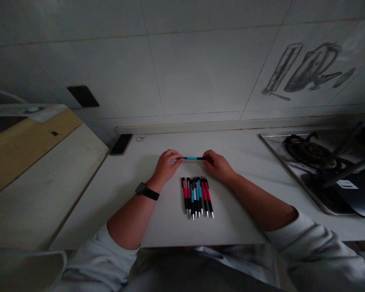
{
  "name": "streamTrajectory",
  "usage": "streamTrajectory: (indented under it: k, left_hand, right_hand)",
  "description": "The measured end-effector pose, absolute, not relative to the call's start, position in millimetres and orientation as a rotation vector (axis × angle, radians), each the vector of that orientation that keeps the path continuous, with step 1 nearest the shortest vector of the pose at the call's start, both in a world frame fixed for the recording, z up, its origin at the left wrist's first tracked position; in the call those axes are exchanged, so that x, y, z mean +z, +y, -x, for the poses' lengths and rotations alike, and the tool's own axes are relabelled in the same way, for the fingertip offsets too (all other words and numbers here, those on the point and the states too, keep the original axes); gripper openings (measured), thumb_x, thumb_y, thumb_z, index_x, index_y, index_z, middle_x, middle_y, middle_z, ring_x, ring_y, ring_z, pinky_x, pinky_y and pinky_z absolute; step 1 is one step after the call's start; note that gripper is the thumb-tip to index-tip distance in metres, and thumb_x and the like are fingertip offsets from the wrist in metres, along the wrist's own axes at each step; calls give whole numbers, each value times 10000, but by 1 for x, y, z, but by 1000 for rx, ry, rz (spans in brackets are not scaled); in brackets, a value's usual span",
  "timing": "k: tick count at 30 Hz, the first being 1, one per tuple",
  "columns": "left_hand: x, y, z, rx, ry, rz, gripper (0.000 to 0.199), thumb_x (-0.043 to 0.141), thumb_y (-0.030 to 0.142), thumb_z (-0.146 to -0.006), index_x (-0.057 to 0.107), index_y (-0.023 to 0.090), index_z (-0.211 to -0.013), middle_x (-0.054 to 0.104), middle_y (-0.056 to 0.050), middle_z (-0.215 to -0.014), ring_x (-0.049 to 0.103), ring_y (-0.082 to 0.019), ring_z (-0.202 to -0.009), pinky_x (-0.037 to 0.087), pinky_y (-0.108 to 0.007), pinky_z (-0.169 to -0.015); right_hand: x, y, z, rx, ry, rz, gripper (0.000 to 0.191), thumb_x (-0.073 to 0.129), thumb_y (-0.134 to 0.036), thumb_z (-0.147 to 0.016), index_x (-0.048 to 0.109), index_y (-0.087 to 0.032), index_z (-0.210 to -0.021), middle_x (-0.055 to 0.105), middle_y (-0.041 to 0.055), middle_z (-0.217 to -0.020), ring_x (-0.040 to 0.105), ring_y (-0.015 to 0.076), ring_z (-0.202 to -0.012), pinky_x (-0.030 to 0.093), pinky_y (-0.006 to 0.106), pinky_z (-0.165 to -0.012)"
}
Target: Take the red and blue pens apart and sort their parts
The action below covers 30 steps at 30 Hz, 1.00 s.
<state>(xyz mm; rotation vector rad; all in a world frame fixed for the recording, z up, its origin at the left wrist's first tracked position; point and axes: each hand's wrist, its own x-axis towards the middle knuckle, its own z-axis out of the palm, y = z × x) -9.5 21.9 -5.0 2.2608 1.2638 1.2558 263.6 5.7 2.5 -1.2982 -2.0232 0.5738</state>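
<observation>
A blue pen with black ends (pixel 192 158) lies level between my hands, parallel to the wall. My left hand (pixel 168 163), with a dark watch (pixel 147 191) at its wrist, pinches one end. The other end sits between the thumb and fingers of my right hand (pixel 216 164). Nearer to me, several pens (pixel 196 197) rest side by side on the white counter (pixel 231 219). Red ones are at both sides of the row, with blue ones and a white one in the middle. Their silver tips point toward me.
A dark phone (pixel 121 144) lies at the back left, beside a small ring (pixel 140 138). On the right is a metal-rimmed stove (pixel 287 172) with a dark burner. A pale wooden cabinet or box (pixel 63 162) borders the counter's left side, and a tiled wall (pixel 197 77) stands behind.
</observation>
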Motion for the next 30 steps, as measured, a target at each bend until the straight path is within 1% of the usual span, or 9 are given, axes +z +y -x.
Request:
streamTrajectory:
  k: [2, 6, 10, 14, 18, 22, 24, 27, 30]
  left_hand:
    - [-5, 22, 9, 1258, 1256, -2255, 106, 726, 292, -950, 791, 225, -1000, 697, -50, -1001, 669, -200, -989, 555, -380, -939]
    - [-3, 21, 9, 1247, 1259, -2253, 94, 731, 289, -945, 789, 227, -986, 697, -47, -993, 671, -199, -981, 554, -379, -935]
    - [-4, 21, 9, 1250, 1259, -2256, 95, 729, 288, -946, 792, 230, -990, 697, -48, -997, 670, -200, -979, 554, -383, -931]
    - [-6, 22, 9, 1243, 1265, -2258, 105, 721, 301, -953, 794, 242, -1001, 697, -48, -1001, 670, -200, -980, 554, -383, -928]
    - [-6, 22, 8, 1253, 1254, -2268, 98, 728, 293, -949, 793, 233, -991, 697, -46, -992, 670, -195, -968, 551, -375, -922]
    - [-5, 22, 8, 1242, 1251, -2271, 97, 728, 288, -949, 793, 231, -993, 696, -44, -987, 671, -195, -969, 553, -375, -924]
    - [-5, 22, 8, 1224, 1259, -2273, 101, 726, 291, -950, 795, 237, -1000, 698, -45, -994, 673, -196, -973, 556, -376, -928]
    - [-6, 23, 9, 1213, 1273, -2265, 107, 720, 297, -954, 796, 241, -1004, 700, -46, -998, 677, -196, -975, 562, -376, -929]
    - [-6, 23, 9, 1216, 1267, -2258, 108, 717, 300, -956, 794, 235, -998, 700, -46, -991, 678, -194, -967, 564, -375, -921]
  right_hand:
    - [2, 6, -264, 565, -2006, 1305, 264, 622, -334, -940, 622, -220, -1178, 723, 46, -920, 636, 185, -750, 470, 303, -709]
    - [-1, 7, -265, 568, -2070, 1297, 192, 526, -351, -1005, 652, -228, -1082, 727, 48, -880, 643, 188, -753, 470, 313, -720]
    - [-2, 8, -265, 536, -2011, 1290, 273, 622, -344, -945, 622, -226, -1191, 736, 73, -988, 637, 185, -764, 478, 308, -707]
    - [1, 7, -264, 532, -2065, 1313, 199, 527, -356, -1000, 674, -226, -1032, 719, 47, -836, 617, 184, -717, 450, 307, -685]
    - [3, 6, -264, 515, -2009, 1322, 226, 615, -358, -939, 651, -227, -1119, 726, 45, -901, 619, 182, -730, 456, 299, -682]
    - [2, 7, -264, 533, -2085, 1316, 198, 525, -350, -1001, 673, -221, -1027, 720, 46, -850, 626, 187, -736, 452, 310, -703]
    - [1, 7, -264, 515, -2053, 1327, 176, 593, -319, -954, 663, -215, -1077, 723, 52, -893, 623, 185, -733, 463, 310, -702]
    - [1, 7, -264, 528, -2019, 1292, 273, 629, -322, -939, 659, -213, -1186, 735, 71, -986, 638, 185, -763, 497, 317, -734]
    - [0, 8, -264, 514, -2090, 1244, 214, 560, -320, -990, 710, -216, -1101, 740, 76, -994, 653, 196, -833, 505, 331, -793]
